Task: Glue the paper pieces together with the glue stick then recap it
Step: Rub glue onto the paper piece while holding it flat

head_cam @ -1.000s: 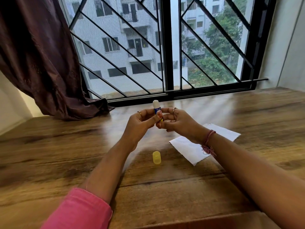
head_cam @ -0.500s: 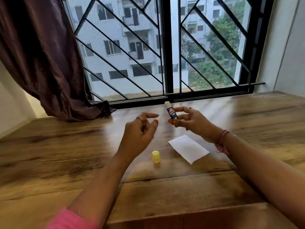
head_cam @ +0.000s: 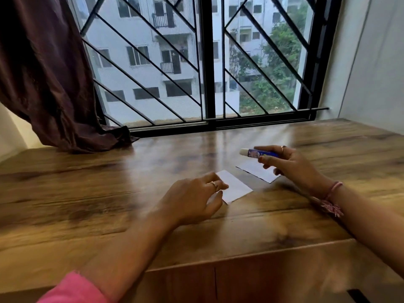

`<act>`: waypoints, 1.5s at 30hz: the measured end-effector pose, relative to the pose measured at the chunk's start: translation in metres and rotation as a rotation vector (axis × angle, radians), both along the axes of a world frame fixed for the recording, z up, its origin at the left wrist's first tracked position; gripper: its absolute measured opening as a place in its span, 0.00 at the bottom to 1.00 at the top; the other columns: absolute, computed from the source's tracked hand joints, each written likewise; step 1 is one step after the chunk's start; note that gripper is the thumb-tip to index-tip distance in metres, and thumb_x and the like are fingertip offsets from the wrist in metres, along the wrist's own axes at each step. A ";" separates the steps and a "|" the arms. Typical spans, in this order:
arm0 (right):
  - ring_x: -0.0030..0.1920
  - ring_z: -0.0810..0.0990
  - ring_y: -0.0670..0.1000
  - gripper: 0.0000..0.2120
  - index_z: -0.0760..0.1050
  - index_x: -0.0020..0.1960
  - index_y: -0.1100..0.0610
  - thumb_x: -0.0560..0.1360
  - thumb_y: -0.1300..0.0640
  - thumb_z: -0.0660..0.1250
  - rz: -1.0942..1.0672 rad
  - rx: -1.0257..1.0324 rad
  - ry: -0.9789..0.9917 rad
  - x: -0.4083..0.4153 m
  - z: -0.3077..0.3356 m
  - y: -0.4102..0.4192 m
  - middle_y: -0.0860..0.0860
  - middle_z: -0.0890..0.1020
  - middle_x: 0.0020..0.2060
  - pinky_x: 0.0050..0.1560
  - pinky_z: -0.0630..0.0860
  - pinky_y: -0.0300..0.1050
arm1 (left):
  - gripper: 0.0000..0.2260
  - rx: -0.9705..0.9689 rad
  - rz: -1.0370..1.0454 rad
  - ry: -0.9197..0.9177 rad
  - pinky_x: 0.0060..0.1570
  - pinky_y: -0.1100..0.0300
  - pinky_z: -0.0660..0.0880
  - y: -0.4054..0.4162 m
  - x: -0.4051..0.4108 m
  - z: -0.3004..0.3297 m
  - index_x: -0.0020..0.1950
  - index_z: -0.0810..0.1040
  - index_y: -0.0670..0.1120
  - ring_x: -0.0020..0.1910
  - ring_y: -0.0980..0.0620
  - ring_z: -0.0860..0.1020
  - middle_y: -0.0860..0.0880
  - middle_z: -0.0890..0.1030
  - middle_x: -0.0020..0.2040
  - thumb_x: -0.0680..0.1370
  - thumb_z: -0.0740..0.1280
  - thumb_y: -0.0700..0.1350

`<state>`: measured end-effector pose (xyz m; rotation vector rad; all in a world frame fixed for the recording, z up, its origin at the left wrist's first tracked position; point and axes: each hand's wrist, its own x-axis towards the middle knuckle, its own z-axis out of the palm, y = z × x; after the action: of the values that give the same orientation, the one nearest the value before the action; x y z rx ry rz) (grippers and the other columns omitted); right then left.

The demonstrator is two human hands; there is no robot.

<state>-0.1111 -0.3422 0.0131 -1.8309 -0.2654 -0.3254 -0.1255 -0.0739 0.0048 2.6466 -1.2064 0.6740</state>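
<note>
My right hand [head_cam: 290,165] holds the uncapped blue glue stick [head_cam: 258,153] between thumb and fingers, lying sideways with its white tip pointing left, above the table. Under it lies one white paper piece [head_cam: 256,171]. A second white paper piece [head_cam: 235,189] lies nearer, and the fingertips of my left hand [head_cam: 194,200] rest on its left edge. The yellow cap is hidden from view, likely behind my left hand.
The wooden table [head_cam: 87,193] runs up to a barred window [head_cam: 205,62]. A dark curtain [head_cam: 43,73] hangs at the back left and touches the tabletop. A white wall stands at the right.
My left hand dropped from mid-air onto the near paper piece. My right hand tipped the glue stick from upright to sideways and moved right. Two separate paper pieces now show; the cap is covered.
</note>
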 end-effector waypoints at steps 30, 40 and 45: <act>0.36 0.80 0.48 0.07 0.83 0.50 0.54 0.75 0.55 0.68 0.184 0.279 0.200 -0.007 -0.001 0.011 0.50 0.82 0.36 0.33 0.77 0.38 | 0.21 -0.061 -0.016 0.177 0.25 0.63 0.61 0.006 -0.038 -0.004 0.65 0.75 0.54 0.41 0.53 0.75 0.63 0.71 0.35 0.75 0.55 0.56; 0.34 0.80 0.45 0.16 0.80 0.51 0.57 0.65 0.52 0.72 0.194 0.305 0.219 -0.007 0.006 0.022 0.49 0.82 0.35 0.34 0.79 0.39 | 0.26 0.016 -0.086 0.032 0.30 0.60 0.61 -0.010 -0.043 -0.011 0.52 0.82 0.48 0.30 0.52 0.76 0.47 0.80 0.32 0.75 0.49 0.59; 0.31 0.77 0.46 0.06 0.80 0.50 0.59 0.75 0.61 0.66 0.141 0.279 0.260 -0.005 0.004 0.030 0.53 0.77 0.33 0.33 0.80 0.41 | 0.23 -0.138 -0.104 0.090 0.31 0.63 0.61 -0.012 -0.043 -0.010 0.65 0.76 0.50 0.33 0.52 0.79 0.47 0.82 0.35 0.77 0.54 0.57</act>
<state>-0.1159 -0.3124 0.0174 -1.5493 -0.1574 -0.0216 -0.1683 -0.0860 -0.0048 2.4554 -1.2163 0.5914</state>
